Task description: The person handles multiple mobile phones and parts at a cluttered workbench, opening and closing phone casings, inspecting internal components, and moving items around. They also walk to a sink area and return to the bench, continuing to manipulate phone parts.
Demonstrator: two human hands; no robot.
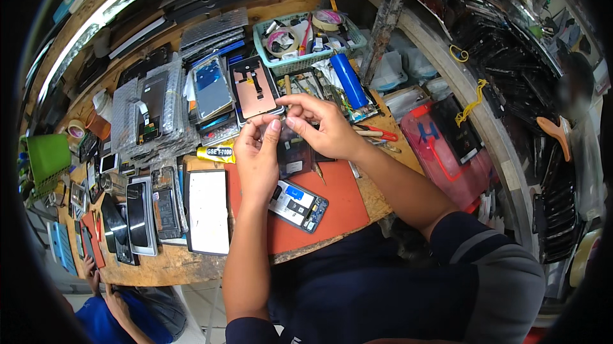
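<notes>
Above a red work mat [338, 198], my left hand [258, 156] and my right hand [324, 128] meet fingertip to fingertip. Thumb and index finger are pinched on each hand, and whatever lies between them is too small to make out. Below them an opened phone [299, 207] rests on the mat, its battery and circuit board exposed. A dark flat phone part [292, 156] lies partly hidden behind my hands. Just beyond my fingers is a phone screen [254, 89] with a copper-coloured back and a black ribbon cable. A yellow glue tube [216, 152] sits left of my left hand.
A teal basket [300, 60] holds tape rolls and tools, with a blue cylinder [349, 82] beside it. Bubble-wrapped screens [150, 114] are stacked at left, behind a white panel [208, 211]. Red-handled pliers [377, 133] lie to the right. Another person's hands [92, 274] show at lower left.
</notes>
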